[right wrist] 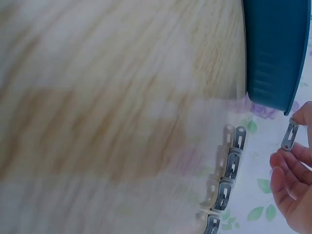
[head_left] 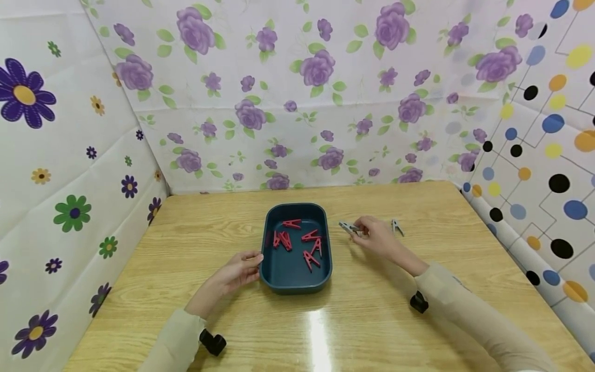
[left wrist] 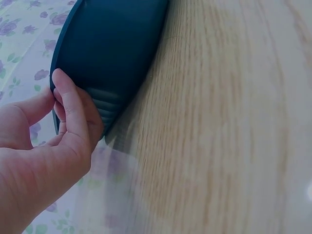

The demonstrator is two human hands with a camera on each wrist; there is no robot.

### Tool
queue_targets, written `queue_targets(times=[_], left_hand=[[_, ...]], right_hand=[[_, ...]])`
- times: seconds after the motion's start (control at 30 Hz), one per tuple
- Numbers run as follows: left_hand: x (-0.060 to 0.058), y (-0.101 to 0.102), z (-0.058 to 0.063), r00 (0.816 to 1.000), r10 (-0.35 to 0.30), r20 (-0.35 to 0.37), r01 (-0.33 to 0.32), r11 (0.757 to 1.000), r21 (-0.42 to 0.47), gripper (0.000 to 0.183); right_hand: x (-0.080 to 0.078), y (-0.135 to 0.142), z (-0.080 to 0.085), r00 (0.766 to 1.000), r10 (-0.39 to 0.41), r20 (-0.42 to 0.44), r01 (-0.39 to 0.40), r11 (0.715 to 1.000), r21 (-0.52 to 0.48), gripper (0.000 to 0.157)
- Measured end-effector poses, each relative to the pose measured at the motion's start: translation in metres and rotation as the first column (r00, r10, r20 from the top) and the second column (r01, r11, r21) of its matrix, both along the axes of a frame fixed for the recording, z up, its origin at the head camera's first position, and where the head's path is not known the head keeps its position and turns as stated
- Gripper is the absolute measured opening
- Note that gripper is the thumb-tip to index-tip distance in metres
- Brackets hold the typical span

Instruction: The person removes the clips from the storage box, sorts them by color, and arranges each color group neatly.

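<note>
A dark teal plastic tray (head_left: 295,279) rests on the table with several red clothespins (head_left: 310,260) lying loose inside it. At the tray's left side, my left hand (head_left: 238,271) pinches the rim between thumb and fingers; the left wrist view shows that grip on the tray wall (left wrist: 112,44) up close. To the right of the tray, my right hand (head_left: 374,237) holds a grey clothespin (head_left: 346,227) between thumb and fingertips, its tip pointing toward the tray. Several more grey clothespins (right wrist: 232,165) stand in a row near that hand; in the head view, one grey clothespin (head_left: 396,227) shows beyond the wrist.
The wooden table (head_left: 209,222) has a light grain and a bright reflection near its front. Flowered cloth (head_left: 288,103) hangs behind it, with patterned cloths at left and right. A black wrist camera mount (head_left: 212,342) sits on the left sleeve, another (head_left: 419,302) on the right.
</note>
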State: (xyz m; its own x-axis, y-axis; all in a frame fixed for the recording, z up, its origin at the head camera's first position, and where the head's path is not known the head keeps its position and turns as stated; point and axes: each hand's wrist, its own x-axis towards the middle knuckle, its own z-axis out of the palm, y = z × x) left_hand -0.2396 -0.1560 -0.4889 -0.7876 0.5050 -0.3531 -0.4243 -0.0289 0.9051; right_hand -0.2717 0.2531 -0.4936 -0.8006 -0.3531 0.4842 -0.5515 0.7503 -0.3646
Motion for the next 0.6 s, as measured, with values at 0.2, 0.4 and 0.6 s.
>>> queue_targets(times=[0.2, 0.4, 0.6], left_hand=[[0.0, 0.0, 0.001, 1.0, -0.005, 0.001, 0.005, 1.0, 0.002, 0.03], [0.0, 0.002, 0.003, 1.0, 0.007, 0.007, -0.007, 1.0, 0.007, 0.025], [0.0, 0.002, 0.002, 1.0, 0.01, 0.008, -0.01, 1.0, 0.009, 0.033]], right_hand=[[0.007, 0.009, 0.005, 0.996, -0.057, 0.069, 0.057, 0.998, 0.002, 0.016], [0.01, 0.017, 0.006, 0.991, -0.113, 0.072, 0.109, 0.993, 0.052, 0.018], [0.012, 0.026, 0.003, 0.989, -0.129, 0.068, 0.126, 0.991, 0.05, 0.023]])
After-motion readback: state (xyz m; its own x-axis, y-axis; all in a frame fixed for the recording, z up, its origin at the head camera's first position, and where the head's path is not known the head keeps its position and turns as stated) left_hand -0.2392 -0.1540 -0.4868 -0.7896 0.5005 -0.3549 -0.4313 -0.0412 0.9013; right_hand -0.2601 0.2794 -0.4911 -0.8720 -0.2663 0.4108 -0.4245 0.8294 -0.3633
